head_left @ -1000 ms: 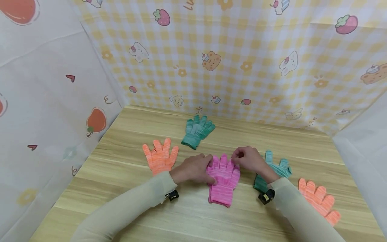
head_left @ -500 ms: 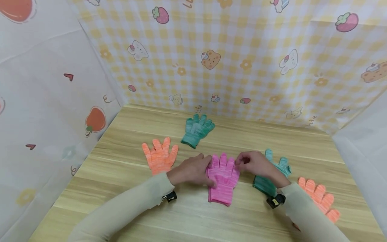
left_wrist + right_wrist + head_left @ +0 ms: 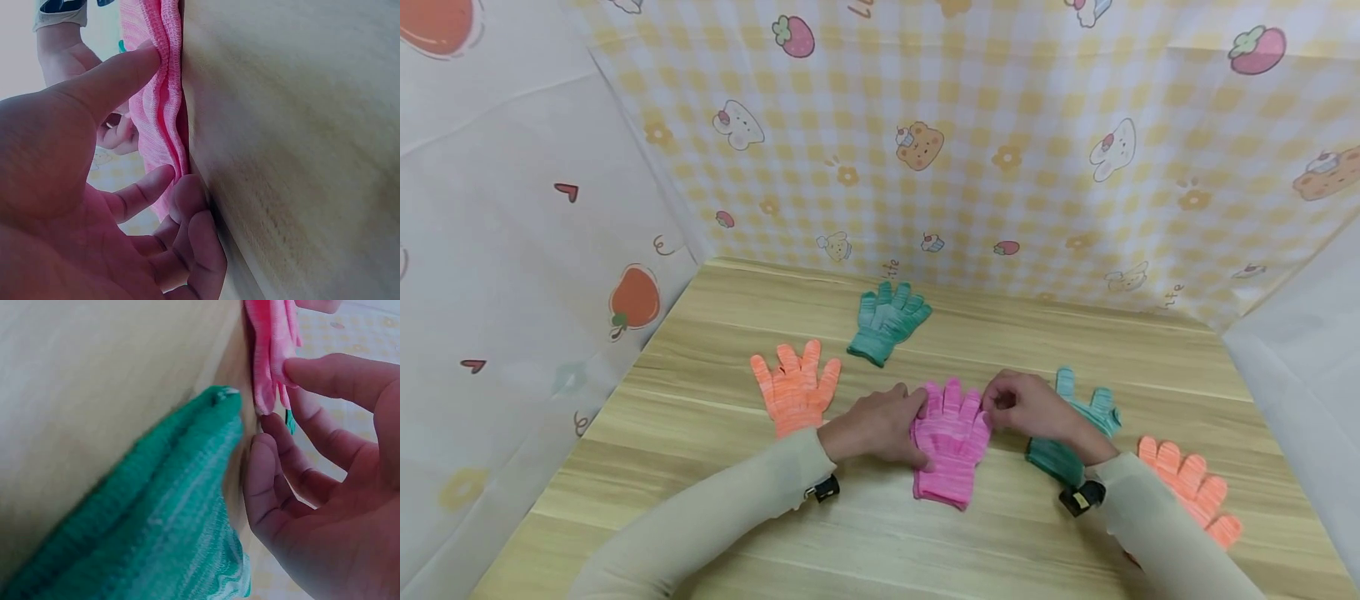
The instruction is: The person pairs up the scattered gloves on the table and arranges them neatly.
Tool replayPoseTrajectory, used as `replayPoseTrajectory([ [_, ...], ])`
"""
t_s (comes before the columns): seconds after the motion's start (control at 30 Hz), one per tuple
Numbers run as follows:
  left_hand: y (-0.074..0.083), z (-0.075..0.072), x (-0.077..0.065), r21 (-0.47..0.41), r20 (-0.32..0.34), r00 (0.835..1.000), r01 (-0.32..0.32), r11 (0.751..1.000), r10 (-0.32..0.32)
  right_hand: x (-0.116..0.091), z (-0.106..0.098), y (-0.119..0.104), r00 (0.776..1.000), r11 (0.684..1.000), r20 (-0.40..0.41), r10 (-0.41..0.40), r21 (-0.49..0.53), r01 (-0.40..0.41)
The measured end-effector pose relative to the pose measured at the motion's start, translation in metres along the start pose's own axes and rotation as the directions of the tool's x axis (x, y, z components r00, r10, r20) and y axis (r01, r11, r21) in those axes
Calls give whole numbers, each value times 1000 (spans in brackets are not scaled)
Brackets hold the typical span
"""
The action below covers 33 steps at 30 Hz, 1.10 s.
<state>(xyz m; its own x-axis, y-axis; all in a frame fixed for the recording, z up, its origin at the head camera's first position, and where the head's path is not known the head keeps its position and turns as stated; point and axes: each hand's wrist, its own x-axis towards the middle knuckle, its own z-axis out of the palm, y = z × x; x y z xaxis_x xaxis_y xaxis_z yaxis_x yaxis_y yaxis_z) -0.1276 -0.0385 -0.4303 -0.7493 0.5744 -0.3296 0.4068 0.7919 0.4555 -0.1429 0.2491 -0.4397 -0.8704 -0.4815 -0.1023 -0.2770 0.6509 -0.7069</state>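
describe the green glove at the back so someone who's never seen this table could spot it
Follow the wooden table back toward the yellow-checked cloth. Just short of it, beyond the left hand, lies the green glove. Unlike the other green glove, which the right arm partly covers, it shows whole.

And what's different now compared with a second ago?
The right hand has shifted slightly to the person's right and nearer them, its fingertips now at the right edge of the pink glove. I can't tell whether its grip changed. The left hand stays at the glove's left side; the green gloves and orange gloves haven't visibly moved.
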Motion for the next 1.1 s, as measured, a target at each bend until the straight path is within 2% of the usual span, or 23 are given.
replayPoseTrajectory([
  [0.2,0,0,-2,1,0,1000,2,1000,-2,-2,4,1,1000,1000,-21,-9,-2,9],
  [0.33,-1,-1,-7,-35,-13,1000,-11,999,10,-9,5,-1,998,999,-59,-21,-29,19],
  [0.43,-4,0,-14,-76,-24,998,-54,996,53,-19,6,-10,998,998,-55,-33,-59,30],
  [0.53,-6,3,-22,-122,-24,995,-96,988,93,-31,9,-22,999,997,-17,-39,-68,38],
  [0.67,-8,9,-29,-173,-23,994,-111,979,109,-44,23,-34,1000,999,17,1,-44,0],
  [0.87,-6,15,-34,-266,-38,995,-101,959,94,-54,41,-43,996,996,4,94,-3,-94],
  [1.1,-5,20,-32,-266,-65,995,-91,960,76,-55,48,-49,992,993,-46,120,3,-120],
])
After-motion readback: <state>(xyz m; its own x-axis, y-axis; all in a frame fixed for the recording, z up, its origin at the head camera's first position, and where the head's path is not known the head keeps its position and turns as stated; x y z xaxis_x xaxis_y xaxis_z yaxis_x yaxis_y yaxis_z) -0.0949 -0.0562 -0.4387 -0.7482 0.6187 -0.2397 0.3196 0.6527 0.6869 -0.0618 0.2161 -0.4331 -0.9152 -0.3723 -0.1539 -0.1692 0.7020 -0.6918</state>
